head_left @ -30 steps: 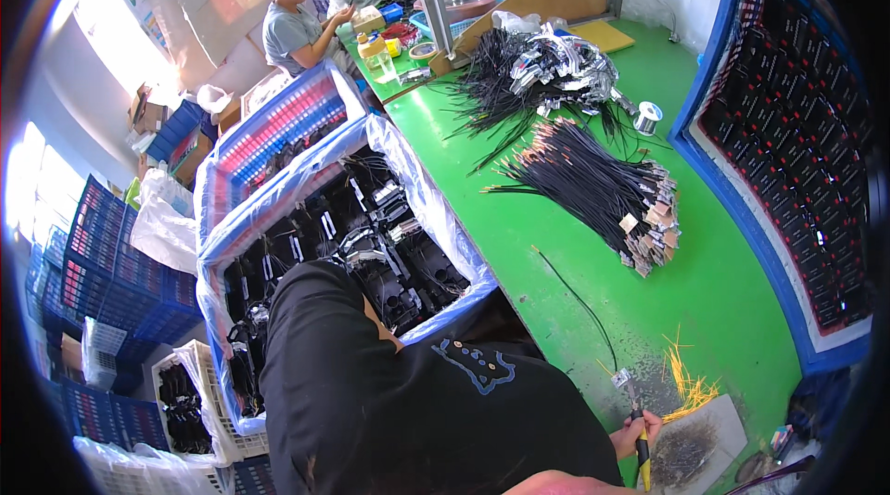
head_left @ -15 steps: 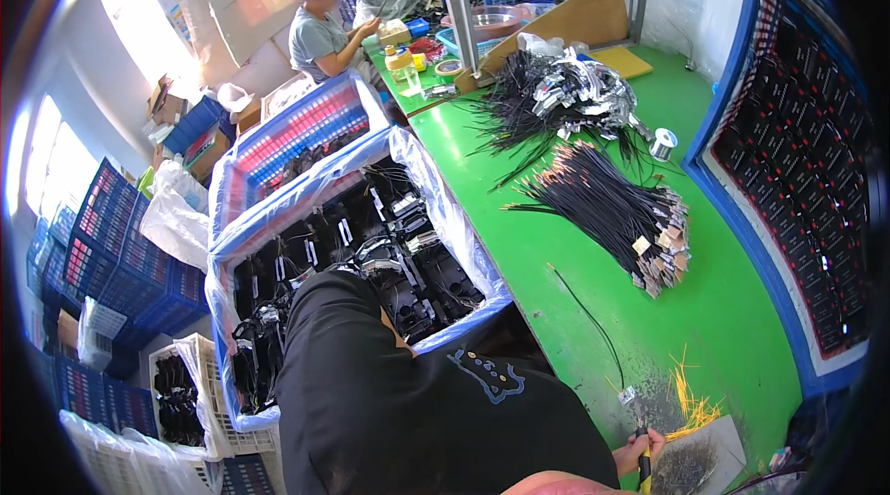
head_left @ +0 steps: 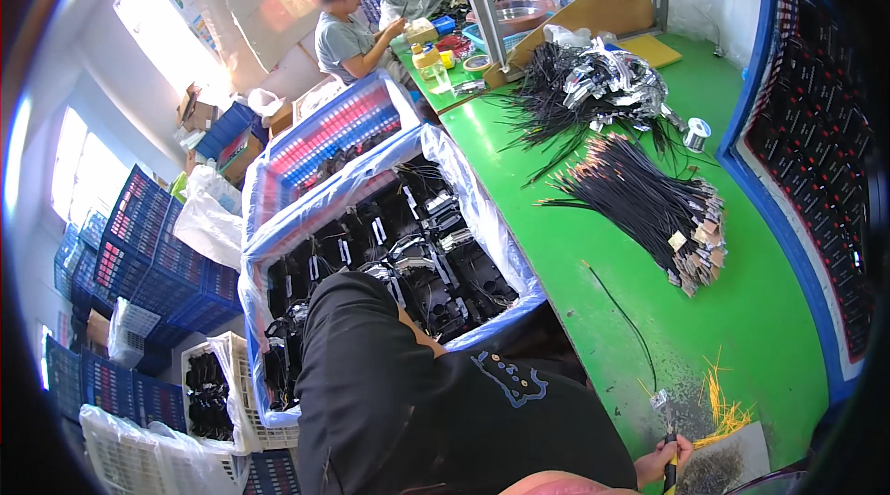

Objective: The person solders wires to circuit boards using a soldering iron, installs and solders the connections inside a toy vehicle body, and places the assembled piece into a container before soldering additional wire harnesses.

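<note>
At the lower right, my right hand point(head_left: 666, 464) is closed around the black and yellow handle of a soldering iron point(head_left: 670, 468). The iron points away from me, with its front end at a small silvery connector point(head_left: 659, 399) on the green bench. From this connector a single black cable point(head_left: 628, 323) runs up the bench to a coppery end. My left hand is hidden behind my dark clothing; only a strip of bare skin shows beside the crate.
Black cables with connectors point(head_left: 649, 212) lie bundled on the green bench point(head_left: 538, 245), near a solder spool point(head_left: 696, 133). Yellow strands point(head_left: 723, 412) lie beside a grey pad point(head_left: 714, 467). A lined crate point(head_left: 250, 310) of black parts stands left; a blue-framed tray point(head_left: 788, 208) right. A co-worker point(head_left: 348, 36) sits far off.
The whole view has shifted, so the bench, crates and my right hand appear farther right. My right hand keeps hold of the soldering iron, its front end still at the connector.
</note>
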Tool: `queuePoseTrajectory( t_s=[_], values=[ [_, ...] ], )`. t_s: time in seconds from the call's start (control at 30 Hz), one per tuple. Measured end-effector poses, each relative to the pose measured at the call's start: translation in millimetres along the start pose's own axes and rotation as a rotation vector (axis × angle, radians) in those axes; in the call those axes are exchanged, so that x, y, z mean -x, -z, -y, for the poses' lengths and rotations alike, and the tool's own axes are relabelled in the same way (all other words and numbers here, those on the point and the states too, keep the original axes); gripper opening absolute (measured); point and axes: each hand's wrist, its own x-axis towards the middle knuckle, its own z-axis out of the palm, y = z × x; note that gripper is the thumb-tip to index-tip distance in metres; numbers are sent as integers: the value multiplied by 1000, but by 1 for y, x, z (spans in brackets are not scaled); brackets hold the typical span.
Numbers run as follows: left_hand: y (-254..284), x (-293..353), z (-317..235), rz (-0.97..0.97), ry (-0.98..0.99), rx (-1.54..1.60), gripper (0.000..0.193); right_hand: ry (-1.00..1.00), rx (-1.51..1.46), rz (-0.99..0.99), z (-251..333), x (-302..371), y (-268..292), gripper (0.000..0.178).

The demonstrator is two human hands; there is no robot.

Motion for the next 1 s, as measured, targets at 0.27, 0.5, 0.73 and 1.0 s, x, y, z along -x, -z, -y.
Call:
queuePoseTrajectory(
  t_s=[0.27,0.5,0.73,1.0],
  values=[
    [73,31,-66,-5,-80,31,27,164,41,-164,34,23,-17,4],
    [155,-6,-117,-782,-73,133,13,180,47,-110,34,21,-29,12],
    [204,-99,-181,-570,-454,-107,11,225,-115,-319,63,23,9,13],
    [243,-222,-224,-716,-644,-310,12,430,-198,-502,92,-14,40,14]
  ],
)
